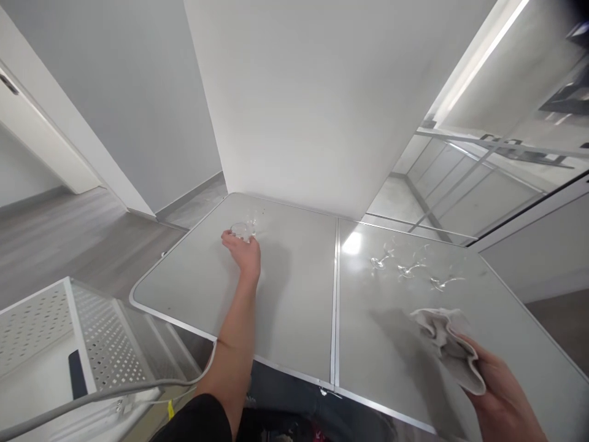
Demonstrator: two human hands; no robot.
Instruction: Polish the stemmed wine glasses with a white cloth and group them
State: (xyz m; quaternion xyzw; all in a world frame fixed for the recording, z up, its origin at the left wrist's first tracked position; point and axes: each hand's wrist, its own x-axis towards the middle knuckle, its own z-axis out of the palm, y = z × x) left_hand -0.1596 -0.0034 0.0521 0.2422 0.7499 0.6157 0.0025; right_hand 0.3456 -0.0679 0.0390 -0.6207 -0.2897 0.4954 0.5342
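Note:
My left hand (pixel 243 252) reaches across the grey table (pixel 294 307) and its fingers close round a clear glass (pixel 242 230) standing near the table's far left corner. My right hand (pixel 499 393) is low at the front right, gripping a crumpled beige cloth (pixel 448 344) held just above the tabletop. On the right half of the table lie three clear wine glasses (pixel 407 267) on their sides, in a row, apart from both hands.
A metal seam (pixel 335 307) divides the table in two. A white wall panel (pixel 322 110) stands behind it. A white perforated rack (pixel 92 331) with a dark phone (pixel 77 373) sits at the lower left. A grey cable (pixel 115 390) runs below.

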